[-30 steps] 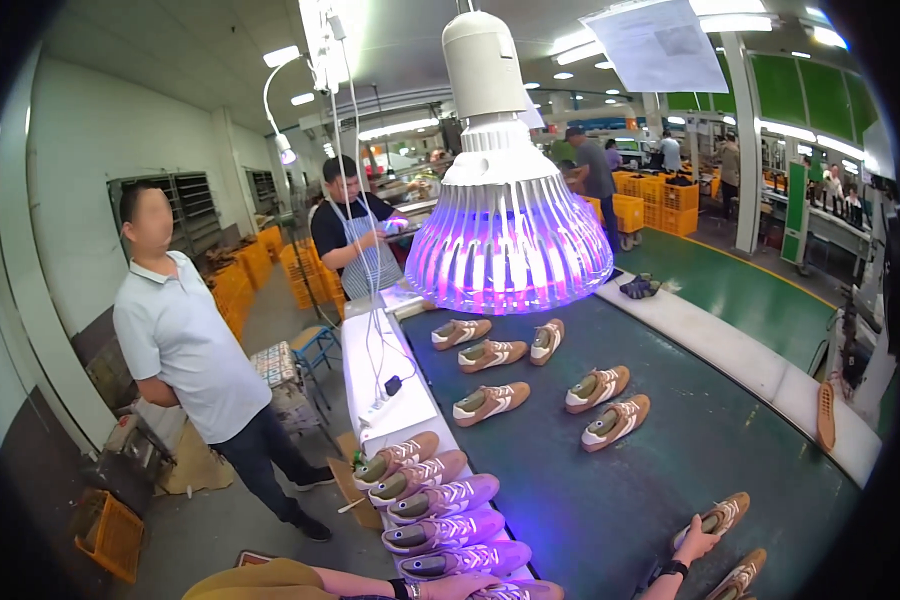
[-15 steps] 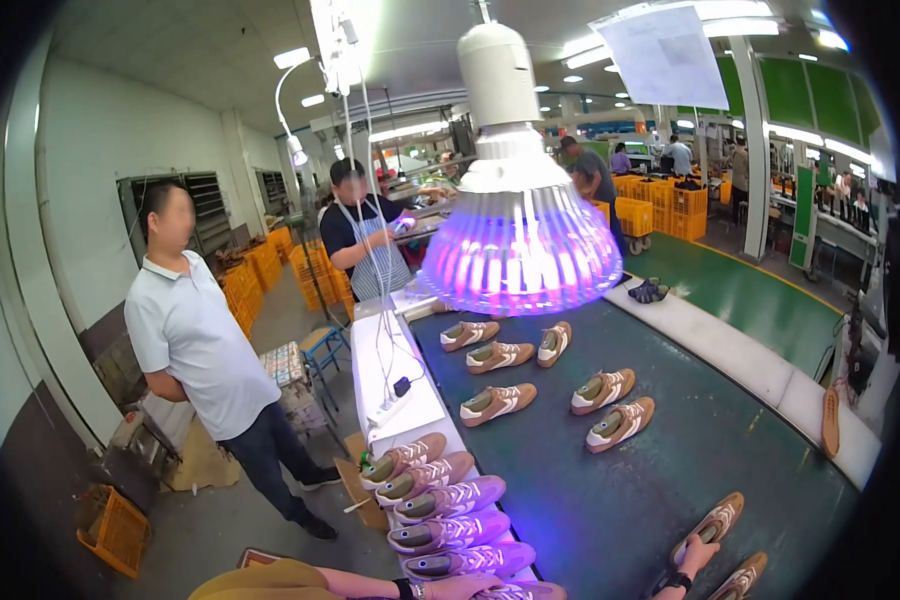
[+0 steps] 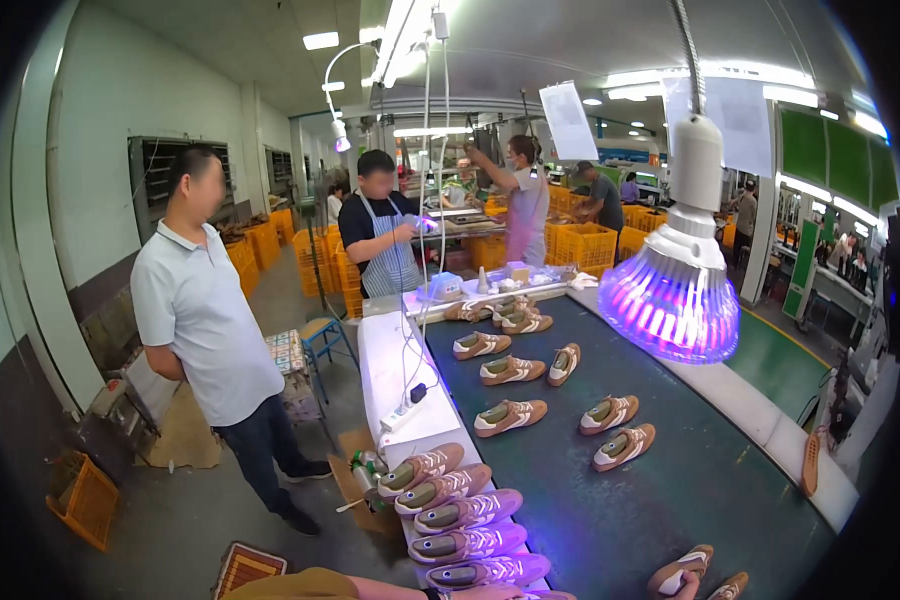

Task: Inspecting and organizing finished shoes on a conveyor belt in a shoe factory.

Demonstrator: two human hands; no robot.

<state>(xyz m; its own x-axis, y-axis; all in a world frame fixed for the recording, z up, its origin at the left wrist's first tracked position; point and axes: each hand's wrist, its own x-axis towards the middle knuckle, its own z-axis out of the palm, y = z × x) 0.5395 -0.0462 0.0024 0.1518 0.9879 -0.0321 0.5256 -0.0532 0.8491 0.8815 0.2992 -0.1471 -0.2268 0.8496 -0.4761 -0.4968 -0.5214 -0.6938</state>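
At the lower edge, my right hand (image 3: 687, 586) has its fingers over the opening of a brown sneaker (image 3: 669, 577) on the dark green belt (image 3: 580, 510); thumb and fingertips grip its upper. Part of another brown sneaker (image 3: 732, 587) lies just right of it. My left hand (image 3: 492, 593) is mostly cut off by the lower edge. It lies beside the near end of a row of laced sneakers (image 3: 475, 510) on the white side ledge, and its fingers are hidden. Purple light tints the nearer shoes of that row.
A glowing purple lamp (image 3: 672, 290) hangs over the belt's right side. Several brown sneakers (image 3: 512, 370) stand farther along it. A power strip (image 3: 402, 412) with cables lies on the ledge. One person (image 3: 210, 310) stands left; another in a striped apron (image 3: 385, 265) works at the far end.
The whole view has shifted, so the lamp appears farther right and the far end of the belt shows. Both hands sit lower in the picture; the right one still holds the sneaker.
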